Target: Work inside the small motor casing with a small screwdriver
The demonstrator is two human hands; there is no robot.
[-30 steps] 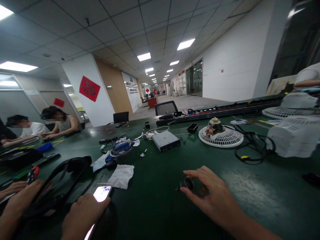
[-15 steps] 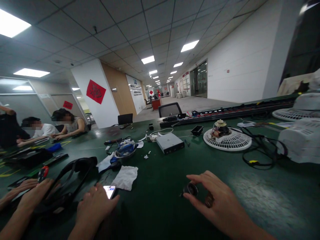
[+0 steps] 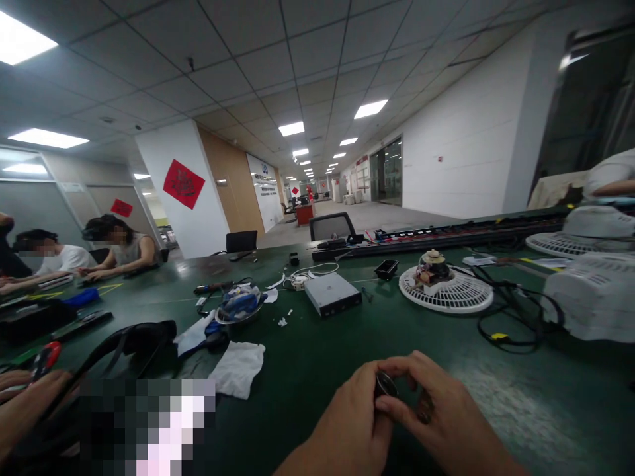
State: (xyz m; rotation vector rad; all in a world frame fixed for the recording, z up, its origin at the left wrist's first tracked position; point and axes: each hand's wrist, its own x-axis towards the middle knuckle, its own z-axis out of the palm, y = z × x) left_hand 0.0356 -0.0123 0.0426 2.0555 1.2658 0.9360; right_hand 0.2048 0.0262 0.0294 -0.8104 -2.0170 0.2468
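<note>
My right hand (image 3: 436, 406) pinches a small dark round part (image 3: 386, 384) with a shiny rim between thumb and fingertips, just above the green table. Its exact kind is unclear. A brownish rounded thing (image 3: 425, 406) shows in the curl of the same hand. From the other side, my left hand (image 3: 350, 406) closes its fingers on the part, and its fingertips are partly hidden. Farther forward on the table lies a grey disc drive (image 3: 333, 293). A crumpled white cloth (image 3: 238, 370) rests to the left of my hands.
A white fan grille (image 3: 446, 297) with a motor on it, black cables (image 3: 516, 330) and white housings (image 3: 590, 297) lie right. A bowl of blue items (image 3: 241, 305) and black straps (image 3: 133, 340) are left. Another person's hand (image 3: 44, 390) is beside a red-and-black tool (image 3: 45, 360).
My left hand has left the lit phone at the left and come over to the round part in my right hand. The view has shifted slightly; the phone's area is now pixelated.
</note>
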